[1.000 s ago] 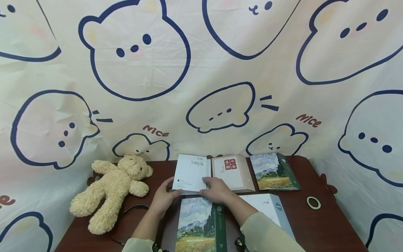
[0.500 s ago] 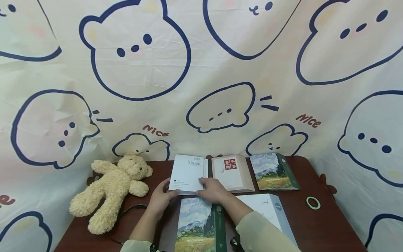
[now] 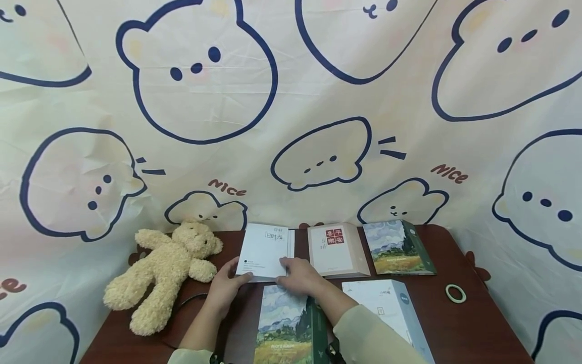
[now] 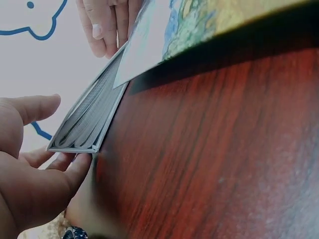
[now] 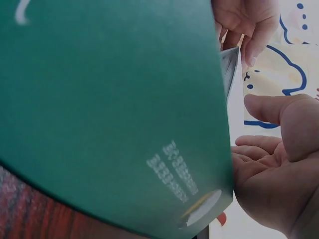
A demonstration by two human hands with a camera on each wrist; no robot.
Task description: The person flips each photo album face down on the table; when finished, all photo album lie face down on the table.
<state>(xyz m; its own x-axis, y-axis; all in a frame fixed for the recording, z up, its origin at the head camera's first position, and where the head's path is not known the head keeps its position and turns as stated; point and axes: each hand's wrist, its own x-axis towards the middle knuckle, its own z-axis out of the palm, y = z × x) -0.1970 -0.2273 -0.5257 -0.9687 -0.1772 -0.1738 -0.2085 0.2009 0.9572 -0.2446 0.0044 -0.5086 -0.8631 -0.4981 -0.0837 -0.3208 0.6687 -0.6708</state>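
Observation:
A white photo album [image 3: 263, 250] with dark lettering lies near the table's back edge, its page edges [image 4: 89, 109] facing the left wrist camera. Bent fingers of my left hand [image 3: 225, 285] touch its left end, while the thumb stands above the cover with a gap in the left wrist view. At the opposite end, my right hand [image 3: 300, 277] rests its fingers along the side, thumb raised over the cover in the right wrist view. Closer to me lies a landscape-painted photo album [image 3: 284, 323], whose green spine [image 5: 114, 99] hides part of the white album.
A cream teddy bear [image 3: 168, 273] lies at left beside a dark cable [image 3: 184, 302]. To the right are a beige album [image 3: 334, 253], another landscape album [image 3: 395, 247], a white-and-blue album [image 3: 382, 308] and a pale green ring [image 3: 455, 293]. Printed cloth hangs behind.
The white album has slid left, widening the gap to the beige album. Both hands have moved left along with it.

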